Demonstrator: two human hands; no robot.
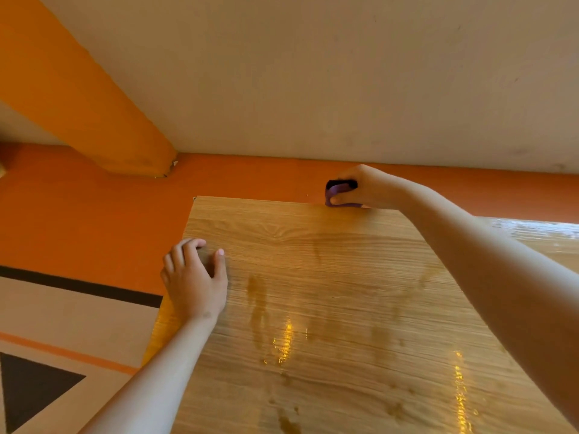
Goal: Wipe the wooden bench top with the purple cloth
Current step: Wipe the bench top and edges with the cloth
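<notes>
The wooden bench top (329, 292) fills the lower right of the head view, glossy and streaked with wet patches. At its far edge my right hand (369, 186) grips the bunched purple cloth (336, 191), pressing it against the top's rim. My left hand (195, 277) rests on the bench top near its left edge, fingers bent with the tips touching the wood; it holds nothing.
An orange floor band (94, 220) runs beyond and left of the bench. An orange pillar (103, 114) meets a pale wall (344, 73) at the back. Patterned floor with dark shapes (34, 383) lies at the lower left.
</notes>
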